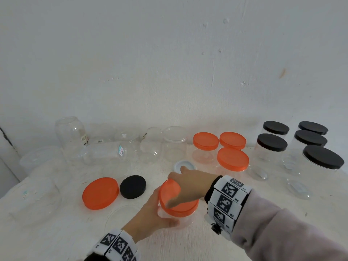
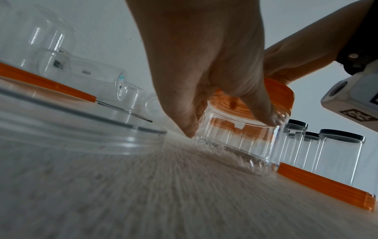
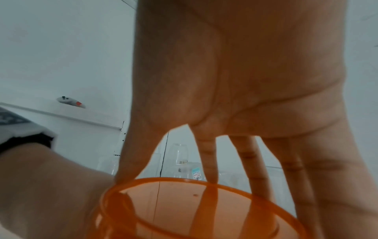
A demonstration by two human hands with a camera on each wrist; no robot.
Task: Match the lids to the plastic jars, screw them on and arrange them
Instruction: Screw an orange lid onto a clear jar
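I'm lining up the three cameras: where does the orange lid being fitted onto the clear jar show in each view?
Head: the orange lid sits low centre, under the right hand, atop the clear jar that the left hand holds.
Left wrist: the lid is centre-right, above the jar.
Right wrist: the lid fills the bottom centre.
Shared landmark: the right hand's fingers on the lid.
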